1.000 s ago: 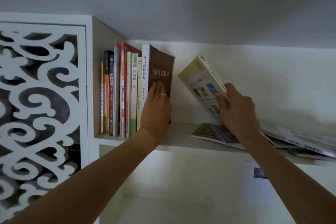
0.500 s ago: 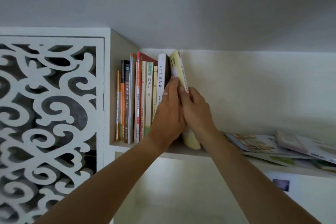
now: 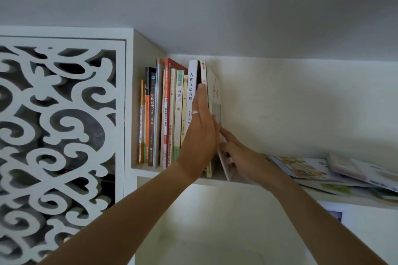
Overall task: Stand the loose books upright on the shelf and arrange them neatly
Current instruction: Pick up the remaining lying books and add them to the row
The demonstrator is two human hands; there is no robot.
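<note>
Books: upright row [image 3: 172, 114] stands at the shelf's [image 3: 247, 180] left end; white spine [image 3: 191, 92] reads 古代汉语教程, another 西游记.
Newest book [image 3: 216, 101]: pale cover, leaning against the row's right end.
Left hand [image 3: 199, 133]: fingers straight, flat against the row.
Right hand [image 3: 243, 157]: fingers extended, pressing the leaning cover.
Loose books [image 3: 336, 170]: lying flat, right.

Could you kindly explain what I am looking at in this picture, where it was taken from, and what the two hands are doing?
There is no machine: a camera worn on a person's head looks at their own bare hands. The left hand, fingers straight, presses flat against a row of upright books on a white shelf. The right hand pushes a pale book up against that row. More loose books lie flat to the right. At the left is a carved white panel.
</note>
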